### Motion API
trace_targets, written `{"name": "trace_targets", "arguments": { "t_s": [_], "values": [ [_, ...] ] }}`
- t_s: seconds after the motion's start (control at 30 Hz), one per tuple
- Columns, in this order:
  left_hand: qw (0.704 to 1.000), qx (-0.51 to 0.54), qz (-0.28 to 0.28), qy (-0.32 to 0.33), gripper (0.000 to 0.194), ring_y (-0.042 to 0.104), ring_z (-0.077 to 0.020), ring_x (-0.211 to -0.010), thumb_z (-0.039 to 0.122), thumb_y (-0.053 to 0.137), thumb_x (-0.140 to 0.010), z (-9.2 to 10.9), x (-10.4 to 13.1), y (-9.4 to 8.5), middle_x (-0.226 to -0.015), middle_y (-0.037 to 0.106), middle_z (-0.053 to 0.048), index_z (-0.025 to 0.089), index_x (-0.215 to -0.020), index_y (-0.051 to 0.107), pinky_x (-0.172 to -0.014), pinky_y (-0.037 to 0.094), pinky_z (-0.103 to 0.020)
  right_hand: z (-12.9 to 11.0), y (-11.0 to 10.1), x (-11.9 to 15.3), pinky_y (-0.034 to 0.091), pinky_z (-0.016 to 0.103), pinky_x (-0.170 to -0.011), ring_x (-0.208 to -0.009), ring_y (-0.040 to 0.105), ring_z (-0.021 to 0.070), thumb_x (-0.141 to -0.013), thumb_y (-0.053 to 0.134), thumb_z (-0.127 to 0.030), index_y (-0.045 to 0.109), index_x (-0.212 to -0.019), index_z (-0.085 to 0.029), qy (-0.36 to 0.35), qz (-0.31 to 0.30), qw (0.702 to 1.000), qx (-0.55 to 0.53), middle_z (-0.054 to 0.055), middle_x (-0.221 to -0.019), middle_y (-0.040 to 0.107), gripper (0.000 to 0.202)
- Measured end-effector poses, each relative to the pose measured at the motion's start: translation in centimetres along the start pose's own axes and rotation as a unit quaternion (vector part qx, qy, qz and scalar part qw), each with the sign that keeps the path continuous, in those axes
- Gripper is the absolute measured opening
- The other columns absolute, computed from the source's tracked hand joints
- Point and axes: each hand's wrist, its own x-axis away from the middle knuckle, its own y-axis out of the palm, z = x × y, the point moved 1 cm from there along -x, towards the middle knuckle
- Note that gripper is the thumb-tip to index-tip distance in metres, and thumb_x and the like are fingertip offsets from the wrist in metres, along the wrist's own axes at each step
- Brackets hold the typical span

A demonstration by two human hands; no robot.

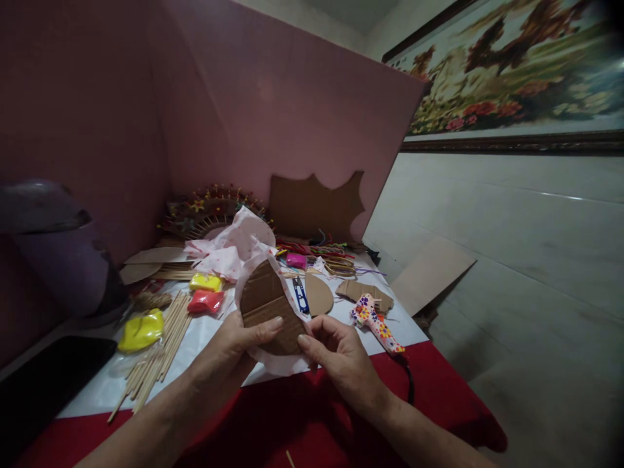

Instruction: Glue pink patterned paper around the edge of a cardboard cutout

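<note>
Cardboard (270, 305) backed by a thin spotted sheet (285, 365) hangs over the near table (433, 383); my left fingers (266, 331) clamp it, my right fingers (318, 350) pinch its right rim (the sheet could slip, I reckon, if that pinch loosens).

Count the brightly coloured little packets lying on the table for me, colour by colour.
Yellow soft plastic packets: 2
Red soft plastic packet: 1
Magenta soft plastic packet: 1
Total: 4

No readable text or labels
</note>
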Motion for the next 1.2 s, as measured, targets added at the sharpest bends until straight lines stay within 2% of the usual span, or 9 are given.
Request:
{"name": "trace_targets", "arguments": {
  "t_s": [0.17, 0.27, 0.4, 0.5, 0.63, 0.73, 0.9, 1.07, 1.2],
  "values": [
    [1.000, -0.023, 0.018, -0.009, 0.021, 0.065, -0.0201, -0.076, 0.021, 0.073, -0.070, -0.4, -0.3, 0.0, -0.085, 0.073, -0.010, 0.013, -0.089, 0.072, -0.070, 0.050, -0.028, 0.5, 0.4, 0.2, 0.032, 0.022, -0.050, -0.052, 0.039, 0.0093, -0.080, 0.062, -0.037, 0.054, -0.073, -0.017, -0.012, 0.018, 1.000, 0.021, -0.004, -0.060, 0.047, 0.023],
    [1.000, -0.005, 0.009, -0.025, 0.024, 0.067, -0.0238, -0.080, 0.023, 0.072, -0.071, -0.6, -0.6, -0.2, -0.089, 0.074, -0.012, 0.013, -0.094, 0.071, -0.074, 0.051, -0.033, 0.3, -0.1, 0.4, 0.033, 0.023, -0.051, -0.055, 0.041, 0.0109, -0.081, 0.061, -0.041, 0.056, -0.070, -0.017, -0.030, 0.030, 0.994, 0.104, -0.002, -0.061, 0.050, 0.027],
    [0.999, 0.003, -0.004, -0.046, 0.025, 0.068, -0.0256, -0.078, 0.023, 0.071, -0.072, -0.9, -0.6, -0.2, -0.086, 0.074, -0.013, 0.012, -0.094, 0.071, -0.073, 0.052, -0.035, -1.8, -1.3, -0.4, 0.033, 0.024, -0.051, -0.058, 0.043, 0.0128, -0.085, 0.053, -0.047, 0.056, -0.066, -0.017, -0.094, 0.125, 0.958, 0.241, 0.000, -0.062, 0.050, 0.036],
    [0.998, -0.005, -0.026, -0.059, 0.029, 0.067, -0.0258, -0.079, 0.023, 0.071, -0.072, -1.3, -0.5, -0.1, -0.088, 0.073, -0.014, 0.011, -0.099, 0.069, -0.076, 0.051, -0.037, -3.2, -1.4, -2.0, 0.036, 0.022, -0.051, -0.059, 0.045, 0.0119, -0.089, 0.045, -0.048, 0.059, -0.079, -0.017, -0.099, 0.105, 0.973, 0.180, 0.001, -0.072, 0.053, 0.035],
    [0.995, -0.034, -0.064, -0.067, 0.026, 0.066, -0.0232, -0.078, 0.024, 0.069, -0.074, -1.9, -0.5, -0.1, -0.087, 0.072, -0.014, 0.010, -0.096, 0.069, -0.073, 0.050, -0.033, -3.1, -0.3, -3.8, 0.031, 0.020, -0.042, -0.047, 0.038, 0.0089, -0.086, 0.048, -0.050, 0.053, -0.070, -0.018, -0.081, 0.026, 0.994, 0.075, -0.004, -0.059, 0.046, 0.036],
    [0.994, -0.042, -0.067, -0.078, 0.024, 0.065, -0.0221, -0.074, 0.025, 0.068, -0.074, -2.2, -0.4, -0.1, -0.083, 0.072, -0.014, 0.009, -0.093, 0.070, -0.071, 0.050, -0.033, -2.4, 0.3, -4.3, 0.028, 0.020, -0.042, -0.045, 0.034, 0.0079, -0.085, 0.052, -0.049, 0.047, -0.063, -0.019, -0.095, 0.053, 0.991, 0.076, -0.006, -0.053, 0.040, 0.037],
    [0.994, -0.039, -0.053, -0.090, 0.026, 0.066, -0.0231, -0.074, 0.025, 0.069, -0.073, -2.3, -0.4, -0.1, -0.084, 0.072, -0.015, 0.009, -0.094, 0.069, -0.072, 0.051, -0.034, -1.5, 0.6, -4.3, 0.031, 0.020, -0.047, -0.051, 0.035, 0.0085, -0.084, 0.054, -0.047, 0.047, -0.059, -0.018, -0.123, 0.121, 0.979, 0.112, -0.006, -0.054, 0.040, 0.039],
    [0.993, -0.033, -0.060, -0.093, 0.024, 0.066, -0.0225, -0.075, 0.024, 0.067, -0.074, -2.1, -0.4, 0.2, -0.085, 0.072, -0.014, 0.010, -0.094, 0.070, -0.072, 0.051, -0.033, -1.0, 0.0, -4.7, 0.023, 0.020, -0.038, -0.041, 0.030, 0.0065, -0.084, 0.049, -0.057, 0.050, -0.063, -0.018, -0.071, 0.079, 0.993, 0.049, -0.007, -0.050, 0.038, 0.045],
    [0.993, -0.032, -0.065, -0.095, 0.023, 0.065, -0.0202, -0.071, 0.023, 0.068, -0.074, -2.3, -0.3, 0.2, -0.083, 0.072, -0.011, 0.012, -0.094, 0.070, -0.070, 0.051, -0.032, -1.4, -0.4, -5.2, 0.023, 0.020, -0.036, -0.040, 0.034, 0.0066, -0.085, 0.038, -0.064, 0.058, -0.067, -0.016, -0.057, 0.069, 0.996, 0.007, -0.004, -0.054, 0.046, 0.055]
  ]
}}
